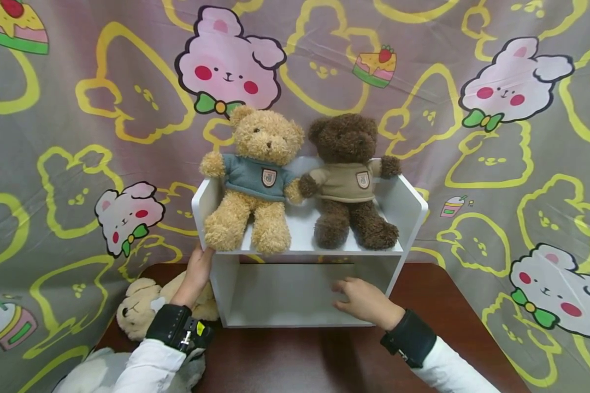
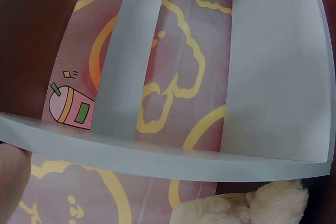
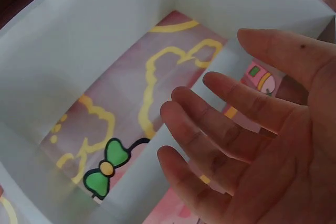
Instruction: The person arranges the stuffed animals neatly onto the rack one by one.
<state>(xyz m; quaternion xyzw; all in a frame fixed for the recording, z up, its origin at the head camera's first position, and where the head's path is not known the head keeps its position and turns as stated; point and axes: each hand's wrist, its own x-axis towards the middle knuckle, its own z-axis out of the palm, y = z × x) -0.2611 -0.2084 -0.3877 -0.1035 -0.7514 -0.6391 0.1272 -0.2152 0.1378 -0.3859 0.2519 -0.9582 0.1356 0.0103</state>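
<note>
Stiff-looking shelf (image 1: 302, 233): hold its sides
At its left side, I can't tell your left hand's (image 1: 197, 272) grip; in front, your right hand (image 1: 366, 302) is loose, empty.

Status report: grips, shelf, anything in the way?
Left grip against white shelf, left side, hold unclear. Right grip holds nothing, by lower compartment. Tan bear, brown bear seated up top. Plush dog near left grip.
</note>
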